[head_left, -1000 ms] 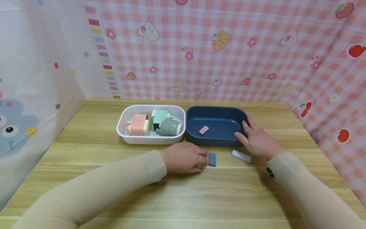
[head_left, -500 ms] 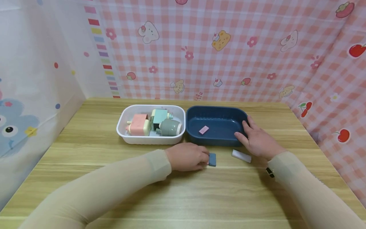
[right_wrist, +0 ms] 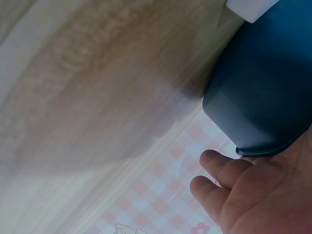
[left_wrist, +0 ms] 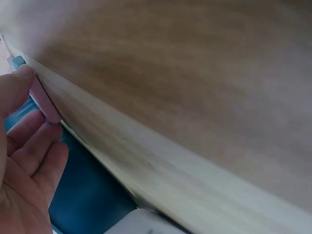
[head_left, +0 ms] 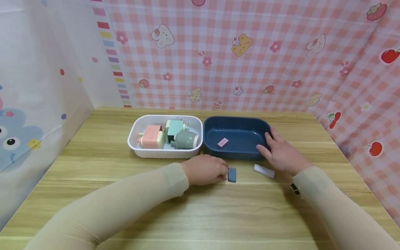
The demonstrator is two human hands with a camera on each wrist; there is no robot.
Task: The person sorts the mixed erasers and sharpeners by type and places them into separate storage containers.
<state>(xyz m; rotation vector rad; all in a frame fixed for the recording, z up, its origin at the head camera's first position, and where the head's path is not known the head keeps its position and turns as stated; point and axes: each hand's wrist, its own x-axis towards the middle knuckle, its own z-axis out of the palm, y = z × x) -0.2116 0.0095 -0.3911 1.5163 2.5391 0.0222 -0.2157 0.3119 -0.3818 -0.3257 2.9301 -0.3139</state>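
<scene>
My left hand [head_left: 207,170] pinches a pink eraser [left_wrist: 45,101] low over the table in front of the bins; its fingers hide this eraser in the head view. Right by the fingertips lies a blue-grey eraser [head_left: 232,175]. A white eraser [head_left: 264,171] rests farther right on the table. Another pink eraser [head_left: 223,142] lies inside the navy bin [head_left: 237,155]. With fingers spread, my right hand [head_left: 285,154] rests on the right end of that bin, thumb and a finger over its rim. Other fingers of it show outside the bin wall in the right wrist view.
Left of the navy bin, close beside it, stands a white bin [head_left: 165,153]. It holds a pink pencil sharpener [head_left: 152,136], a teal one [head_left: 175,128] and a grey-green one [head_left: 186,139]. A checked cloth [head_left: 212,69] hangs behind the wooden table [head_left: 200,218].
My left hand has moved slightly right and its fingers have closed on the pink eraser, whose edge showed beside the blue-grey one before. My right hand has stayed on the navy bin.
</scene>
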